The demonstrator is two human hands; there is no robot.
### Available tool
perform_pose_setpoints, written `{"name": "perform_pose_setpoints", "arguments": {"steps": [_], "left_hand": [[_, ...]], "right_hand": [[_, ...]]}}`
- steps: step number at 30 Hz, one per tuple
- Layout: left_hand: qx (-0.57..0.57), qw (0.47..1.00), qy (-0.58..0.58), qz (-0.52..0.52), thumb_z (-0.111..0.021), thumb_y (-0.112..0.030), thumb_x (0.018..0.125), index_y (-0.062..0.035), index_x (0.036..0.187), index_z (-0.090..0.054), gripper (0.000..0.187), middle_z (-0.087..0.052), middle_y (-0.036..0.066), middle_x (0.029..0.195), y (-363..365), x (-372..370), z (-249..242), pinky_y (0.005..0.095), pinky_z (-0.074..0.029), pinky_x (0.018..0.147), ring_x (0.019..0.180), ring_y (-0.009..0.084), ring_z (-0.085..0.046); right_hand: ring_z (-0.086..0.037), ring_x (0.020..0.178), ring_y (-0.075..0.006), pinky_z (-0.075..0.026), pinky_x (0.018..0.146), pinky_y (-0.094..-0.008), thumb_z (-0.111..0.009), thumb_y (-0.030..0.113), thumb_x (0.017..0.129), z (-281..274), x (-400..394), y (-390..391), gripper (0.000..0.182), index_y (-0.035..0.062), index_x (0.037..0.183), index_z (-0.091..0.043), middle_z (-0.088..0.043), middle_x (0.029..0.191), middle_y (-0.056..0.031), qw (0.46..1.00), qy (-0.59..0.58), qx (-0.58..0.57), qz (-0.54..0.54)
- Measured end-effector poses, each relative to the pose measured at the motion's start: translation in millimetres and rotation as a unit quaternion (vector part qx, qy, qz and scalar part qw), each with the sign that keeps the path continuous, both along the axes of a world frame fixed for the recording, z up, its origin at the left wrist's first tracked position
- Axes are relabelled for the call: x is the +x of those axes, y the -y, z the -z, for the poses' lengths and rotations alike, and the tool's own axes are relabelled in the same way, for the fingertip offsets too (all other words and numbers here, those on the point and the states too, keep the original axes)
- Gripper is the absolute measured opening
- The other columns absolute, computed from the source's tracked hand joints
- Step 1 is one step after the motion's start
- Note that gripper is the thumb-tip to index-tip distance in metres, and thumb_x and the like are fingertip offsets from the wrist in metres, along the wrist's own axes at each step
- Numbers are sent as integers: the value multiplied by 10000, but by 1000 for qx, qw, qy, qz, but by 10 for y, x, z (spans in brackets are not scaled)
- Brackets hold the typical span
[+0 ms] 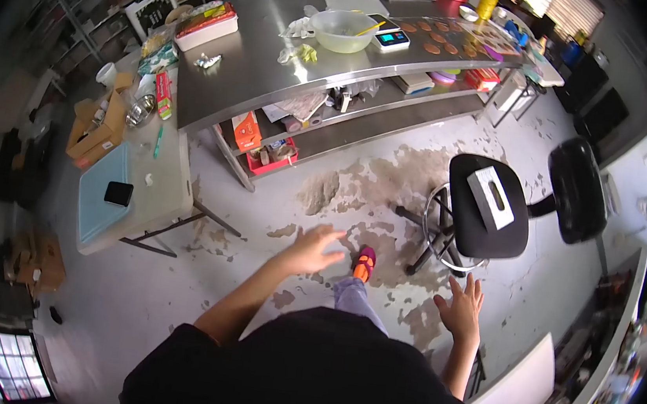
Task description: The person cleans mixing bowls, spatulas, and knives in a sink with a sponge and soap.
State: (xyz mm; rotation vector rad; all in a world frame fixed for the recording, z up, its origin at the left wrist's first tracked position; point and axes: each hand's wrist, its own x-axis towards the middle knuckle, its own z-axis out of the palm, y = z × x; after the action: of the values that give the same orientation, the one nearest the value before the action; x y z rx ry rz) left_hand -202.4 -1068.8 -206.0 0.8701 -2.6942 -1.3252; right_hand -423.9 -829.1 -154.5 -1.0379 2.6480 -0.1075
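Over the worn floor, left of the shoe, my left hand [314,250] is held out with its fingers apart and nothing in it. My right hand [461,307] is raised just below the black swivel chair [468,217], fingers spread and empty. A white box with a dark slot [502,210] lies on the chair's seat. Between my hands, lower down, a magenta shoe [365,260] shows on a foot. Neither hand touches any object.
A long steel table [260,57] carries a translucent bowl [343,32], a digital scale [392,40] and flat brown rounds [432,47]. At left, a side table [170,194] holds a phone [118,194] and a cardboard box [100,131]. A white panel [521,388] stands lower right.
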Motion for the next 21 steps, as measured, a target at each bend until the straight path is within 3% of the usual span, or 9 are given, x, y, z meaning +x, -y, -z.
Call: {"name": "perform_pose_setpoints", "arguments": {"steps": [3, 5, 6, 9, 14, 16, 19, 21], "left_hand": [[-47, 995, -73, -58, -584, -319, 764, -105, 1134, -501, 435, -446, 205, 1181, 568, -531, -1, 543, -271, 905, 1108, 336, -415], [-101, 986, -26, -133, -590, -294, 760, -86, 1110, -519, 414, -464, 209, 1157, 916, -866, -228, 479, -292, 920, 1097, 330, -426], [-113, 982, -66, -133, -590, -289, 759, -69, 1103, -522, 414, -458, 209, 1162, 1116, -1021, -200, 406, -308, 931, 1101, 332, -420], [-134, 967, -121, -178, -594, -274, 754, -59, 1103, -519, 416, -464, 207, 1155, 1614, -1352, -227, 378, -313, 932, 1089, 330, -429], [-174, 942, -110, -267, -607, -209, 746, -25, 1034, -549, 346, -507, 186, 1085, 2481, -1525, -19, 353, -368, 887, 1034, 308, -477], [-155, 933, -116, -302, -607, -191, 742, -20, 1028, -552, 337, -516, 183, 1069, 2886, -1618, 13, 350, -375, 876, 1014, 304, -488], [-111, 918, -127, -359, -604, -146, 729, -17, 998, -566, 301, -530, 170, 1051, 3676, -1735, 273, 350, -397, 837, 953, 293, -516], [-225, 898, -140, -350, -603, -141, 724, -25, 984, -572, 286, -534, 159, 1036, 4202, -1850, 362, 354, -401, 818, 932, 295, -516]], "right_hand": [[-209, 1239, -366, -165, 1005, -489, -631, 283, 703, -113, -778, 616, 547, 111, 1195, -463, -271, 1319, -216, 998, -4, 25, -50], [-246, 1220, -365, -191, 996, -486, -634, 262, 701, -224, -1229, 1067, 533, 94, 1179, -469, -299, 1298, -221, 994, -23, -35, -98], [-254, 1216, -365, -195, 996, -480, -633, 256, 702, -282, -1420, 1328, 530, 91, 1178, -469, -306, 1293, -221, 991, -19, -58, -120], [-282, 1198, -362, -239, 982, -445, -615, 254, 720, -427, -1840, 2116, 497, 75, 1163, -481, -346, 1262, -224, 972, -26, -76, -219], [-319, 1167, -382, -278, 964, -420, -598, 302, 745, -287, -2014, 3481, 490, 77, 1164, -482, -359, 1244, -243, 930, 60, -89, -352], [-313, 1176, -374, -290, 965, -394, -583, 302, 766, -222, -2009, 4001, 492, 74, 1185, -460, -335, 1268, -234, 883, 166, -118, -423], [-351, 1137, -409, -312, 945, -422, -570, 315, 764, -132, -2092, 4730, 473, 89, 1169, -478, -368, 1232, -260, 871, 202, -143, -425], [-382, 1118, -396, -325, 937, -408, -564, 307, 768, -58, -2223, 5164, 455, 73, 1151, -491, -406, 1207, -246, 880, 188, -113, -422]]}}
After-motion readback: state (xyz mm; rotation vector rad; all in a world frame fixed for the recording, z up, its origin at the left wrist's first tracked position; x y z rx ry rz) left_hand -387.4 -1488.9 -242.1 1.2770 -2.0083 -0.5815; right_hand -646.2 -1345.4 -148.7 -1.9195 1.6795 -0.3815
